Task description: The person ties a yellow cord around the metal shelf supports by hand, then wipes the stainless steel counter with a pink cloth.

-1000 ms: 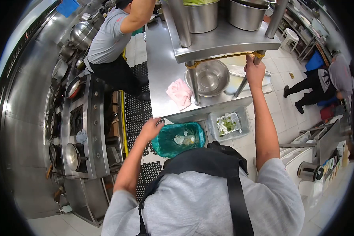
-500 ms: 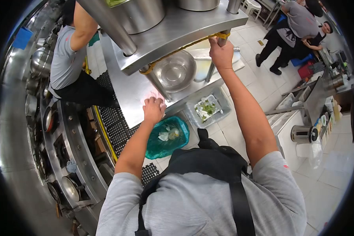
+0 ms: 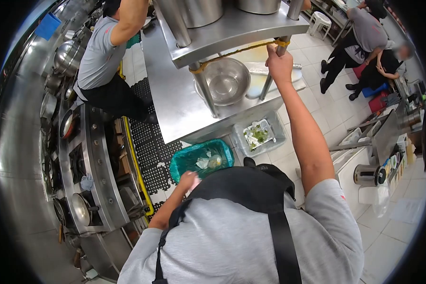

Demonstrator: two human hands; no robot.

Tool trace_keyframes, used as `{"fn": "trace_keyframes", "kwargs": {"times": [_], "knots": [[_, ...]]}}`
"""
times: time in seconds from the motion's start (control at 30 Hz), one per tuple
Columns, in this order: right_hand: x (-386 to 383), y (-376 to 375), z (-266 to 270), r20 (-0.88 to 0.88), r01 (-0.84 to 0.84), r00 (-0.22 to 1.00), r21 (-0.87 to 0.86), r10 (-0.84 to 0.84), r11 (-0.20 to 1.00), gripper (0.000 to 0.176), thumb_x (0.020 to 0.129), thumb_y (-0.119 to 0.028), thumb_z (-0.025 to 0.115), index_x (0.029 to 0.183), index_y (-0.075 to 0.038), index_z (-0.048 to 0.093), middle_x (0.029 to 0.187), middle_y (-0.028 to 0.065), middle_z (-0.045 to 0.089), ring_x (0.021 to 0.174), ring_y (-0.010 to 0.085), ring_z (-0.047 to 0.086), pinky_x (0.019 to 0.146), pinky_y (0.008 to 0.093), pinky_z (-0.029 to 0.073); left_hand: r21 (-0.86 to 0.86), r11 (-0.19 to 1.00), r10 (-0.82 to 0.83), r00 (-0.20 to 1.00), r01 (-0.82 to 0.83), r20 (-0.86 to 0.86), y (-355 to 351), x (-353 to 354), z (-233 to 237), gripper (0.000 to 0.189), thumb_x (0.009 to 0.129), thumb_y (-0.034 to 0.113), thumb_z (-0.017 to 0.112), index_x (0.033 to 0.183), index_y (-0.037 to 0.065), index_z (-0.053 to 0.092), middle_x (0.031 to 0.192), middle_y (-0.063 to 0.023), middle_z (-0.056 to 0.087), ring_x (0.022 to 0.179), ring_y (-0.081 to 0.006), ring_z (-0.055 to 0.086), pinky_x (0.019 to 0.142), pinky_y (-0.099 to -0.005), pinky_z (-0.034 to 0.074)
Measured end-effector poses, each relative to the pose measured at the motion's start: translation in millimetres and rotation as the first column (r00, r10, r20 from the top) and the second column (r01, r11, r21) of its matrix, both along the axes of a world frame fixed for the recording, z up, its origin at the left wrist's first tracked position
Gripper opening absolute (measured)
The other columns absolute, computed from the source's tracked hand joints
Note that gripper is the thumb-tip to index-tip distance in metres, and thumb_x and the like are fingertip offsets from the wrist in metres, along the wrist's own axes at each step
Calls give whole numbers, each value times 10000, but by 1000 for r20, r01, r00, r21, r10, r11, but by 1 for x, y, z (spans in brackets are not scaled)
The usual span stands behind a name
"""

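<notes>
My left hand point(image 3: 188, 181) is low by my apron, closed around a pale pink cloth point(image 3: 194, 183), most of it hidden by the fingers. Just beyond it stands a bin with a green liner point(image 3: 182, 158), scraps of waste inside. With my arm stretched forward, my right hand point(image 3: 280, 64) grips a metal shelf post point(image 3: 266, 87) near its top. A yellow cord point(image 3: 241, 51) is tied there and runs across to the other front post point(image 3: 204, 90). Behind the posts, a steel bowl point(image 3: 228, 81) sits on the steel counter point(image 3: 168, 106).
A clear tub point(image 3: 280, 137) with green and white scraps stands on the floor beside the bin. Large pots point(image 3: 201, 12) rest on the overhead shelf. A co-worker point(image 3: 97, 59) is at the stove point(image 3: 97, 165) on the left. Other people point(image 3: 367, 35) stand far right.
My left hand has drawn back from the counter top towards my body, bringing the pink cloth along. My right hand stays on the post. The view has shifted slightly.
</notes>
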State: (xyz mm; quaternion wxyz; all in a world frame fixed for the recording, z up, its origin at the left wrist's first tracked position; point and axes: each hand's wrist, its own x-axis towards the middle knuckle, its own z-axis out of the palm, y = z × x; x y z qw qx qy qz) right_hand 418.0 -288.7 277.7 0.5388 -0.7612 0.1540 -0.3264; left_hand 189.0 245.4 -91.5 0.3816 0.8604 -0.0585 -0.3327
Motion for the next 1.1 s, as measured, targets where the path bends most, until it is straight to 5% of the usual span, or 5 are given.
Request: {"fn": "trace_keyframes", "kwargs": {"times": [0.07,0.2,0.47,0.93,1.1], "knots": [[-17,-2,20,-198,-32,980,-140,4,990,452,945,-430,700,921,18,647,808,207,711,822,383,698,728,458,517,-127,443,676,424,-887,-603,24,-39,27,243,998,224,565,1068,5,646,928,-129,684,794,-266,708,692,-385,598],[-70,-14,-53,-384,-9,902,-473,-197,881,877,871,-633,694,1351,86,548,1331,350,588,1248,464,587,1023,504,491,-35,404,734,347,-914,-583,98,-63,56,232,1007,232,538,952,36,647,748,-127,659,622,-277,683,586,-428,584],[-121,76,-176,-813,-652,-91,485,576,582,949,941,-812,386,1331,19,629,1098,187,724,907,264,740,688,453,585,-115,959,262,965,-257,26,-7,21,115,265,975,234,626,1148,35,638,952,-99,670,823,-218,663,721,-355,547],[-168,64,-183,432,-203,210,897,877,-393,338,979,-129,619,1269,46,628,1167,200,701,1027,263,712,894,358,598,-426,898,100,994,-111,-50,-146,100,241,264,1022,230,660,1211,50,705,1113,-38,740,983,-116,670,814,-257,512],[-150,-37,-145,223,-317,782,946,582,63,182,992,-104,591,1102,9,681,978,142,720,810,213,713,628,344,607,-276,918,339,925,-284,174,-105,168,231,220,1016,187,662,1135,12,720,1028,-40,736,943,-128,653,895,-272,507]]}}
